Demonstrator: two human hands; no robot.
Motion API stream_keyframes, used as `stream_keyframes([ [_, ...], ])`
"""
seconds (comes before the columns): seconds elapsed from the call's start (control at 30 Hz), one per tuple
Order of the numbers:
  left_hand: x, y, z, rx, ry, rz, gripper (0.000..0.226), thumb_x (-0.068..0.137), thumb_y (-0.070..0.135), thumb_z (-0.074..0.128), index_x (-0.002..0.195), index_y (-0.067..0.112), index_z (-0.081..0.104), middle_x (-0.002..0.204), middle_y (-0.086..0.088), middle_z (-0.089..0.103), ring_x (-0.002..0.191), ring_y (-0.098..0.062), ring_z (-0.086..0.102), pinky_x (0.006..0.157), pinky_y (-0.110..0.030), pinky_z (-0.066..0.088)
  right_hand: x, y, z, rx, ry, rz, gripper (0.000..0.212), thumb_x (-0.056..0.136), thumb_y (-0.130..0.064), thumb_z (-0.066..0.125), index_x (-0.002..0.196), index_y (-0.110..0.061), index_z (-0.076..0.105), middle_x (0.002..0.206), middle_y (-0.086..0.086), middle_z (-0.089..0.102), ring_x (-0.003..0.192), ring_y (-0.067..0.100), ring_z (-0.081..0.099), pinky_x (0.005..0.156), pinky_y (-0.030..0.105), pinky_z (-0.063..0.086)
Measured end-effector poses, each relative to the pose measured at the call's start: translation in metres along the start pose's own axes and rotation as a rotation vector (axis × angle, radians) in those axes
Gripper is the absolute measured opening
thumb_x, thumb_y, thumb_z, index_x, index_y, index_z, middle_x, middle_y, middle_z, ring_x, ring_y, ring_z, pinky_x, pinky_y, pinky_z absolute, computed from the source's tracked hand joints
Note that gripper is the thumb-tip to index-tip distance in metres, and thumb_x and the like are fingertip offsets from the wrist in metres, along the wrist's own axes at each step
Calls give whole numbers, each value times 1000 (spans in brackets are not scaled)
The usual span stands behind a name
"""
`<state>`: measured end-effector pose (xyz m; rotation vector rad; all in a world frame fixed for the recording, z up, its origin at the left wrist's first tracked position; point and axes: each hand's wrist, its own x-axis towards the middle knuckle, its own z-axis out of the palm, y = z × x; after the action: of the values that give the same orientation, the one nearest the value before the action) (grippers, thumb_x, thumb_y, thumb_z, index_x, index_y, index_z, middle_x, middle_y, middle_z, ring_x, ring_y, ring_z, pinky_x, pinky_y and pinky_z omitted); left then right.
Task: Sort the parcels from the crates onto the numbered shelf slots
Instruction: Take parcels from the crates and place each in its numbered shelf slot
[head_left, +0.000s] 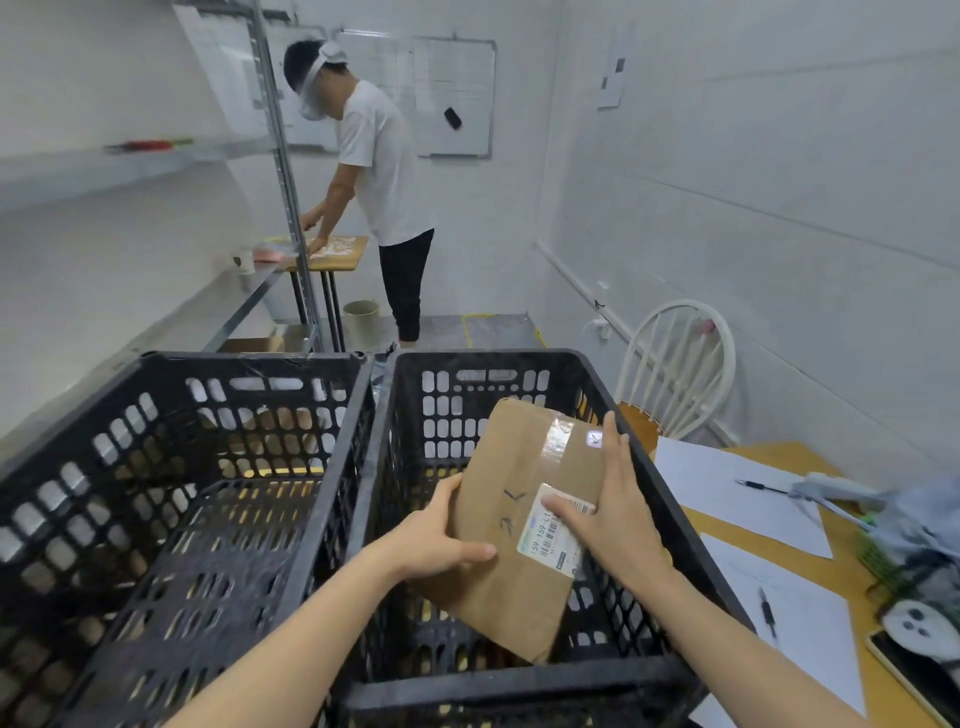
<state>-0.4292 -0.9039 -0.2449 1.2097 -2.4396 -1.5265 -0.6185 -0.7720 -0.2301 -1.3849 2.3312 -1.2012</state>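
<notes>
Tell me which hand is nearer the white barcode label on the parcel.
Right. The right hand has its thumb on the label, with its fingers along the right edge of the parcel. The left hand grips the parcel's left edge, apart from the label.

walls white (779, 156) | whiteboard (457, 93) on far wall | white chair (685, 305) right | wooden desk (847, 566) beside it

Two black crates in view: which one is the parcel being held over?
The right crate, beside the wooden desk: left hand and right hand grip the brown parcel above it. The left crate has nothing held over it.
</notes>
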Motion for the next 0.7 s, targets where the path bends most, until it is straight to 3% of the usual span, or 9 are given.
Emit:
stream_keyframes([
  [0.07, -1, 1, -1, -4, 2, 15, 100, 80, 41, 76, 150, 38, 5, 143, 2, 46, 124, -19, 48, 110, -39, 37, 1, -1, 1, 17, 28, -16, 111, 80, -38, 77, 149, -50, -9, 160, 0, 9, 143, 23, 27, 110, 53, 36],
  [0.13, -2, 1, 0, -2, 5, 18, 98, 81, 40, 75, 151, 39, 5, 146, 3, 42, 131, -20, 43, 111, -39, 34, 2, 0, 1, 68, 69, -15, 102, 80, -30, 78, 150, -45, 6, 149, 2, 23, 129, 20, 41, 103, 40, 42],
  [0.2, -3, 3, 1, 17, 0, 26, 99, 83, 39, 73, 152, 38, 3, 150, 3, 39, 136, -21, 39, 112, -39, 31, 0, -1, 0, 77, 86, 4, 98, 81, -28, 78, 151, -42, 11, 142, 3, 31, 120, 16, 45, 95, 31, 42],
  [0.27, -4, 4, 1, 35, -9, 31, 100, 84, 38, 73, 153, 36, 1, 152, 3, 37, 137, -21, 38, 111, -38, 32, 0, -3, 0, 59, 98, 12, 98, 81, -31, 77, 151, -43, 8, 145, 2, 34, 124, 19, 45, 96, 36, 44],
  [0.37, -5, 4, 0, 10, -3, 41, 99, 84, 36, 74, 153, 38, 3, 146, 6, 43, 129, -17, 45, 105, -37, 40, -3, -5, 3, 24, 82, -9, 102, 81, -40, 75, 150, -46, 1, 160, -4, 17, 140, 23, 34, 105, 52, 41],
  [0.5, -4, 2, 0, -12, 38, 77, 101, 81, 38, 76, 154, 38, 7, 143, 4, 47, 125, -17, 50, 108, -37, 40, -5, -6, 9, 11, 14, -2, 116, 73, -52, 78, 152, -43, -8, 162, -9, -15, 148, 20, 10, 111, 50, 30],
  [0.6, -5, 2, -1, 25, 106, 122, 103, 72, 49, 78, 152, 42, 13, 140, 4, 48, 121, -17, 52, 106, -39, 42, -3, -4, 11, 47, -1, 19, 118, 73, -53, 77, 151, -42, -11, 163, -6, -13, 149, 22, 9, 113, 52, 27],
  [0.7, -7, 4, -1, 29, 169, 192, 112, 55, 61, 80, 145, 49, 15, 132, 4, 43, 114, -14, 51, 103, -46, 45, -3, -5, 9, 119, 14, 47, 117, 74, -51, 77, 151, -42, -10, 163, -5, 3, 147, 21, 18, 112, 47, 28],
])
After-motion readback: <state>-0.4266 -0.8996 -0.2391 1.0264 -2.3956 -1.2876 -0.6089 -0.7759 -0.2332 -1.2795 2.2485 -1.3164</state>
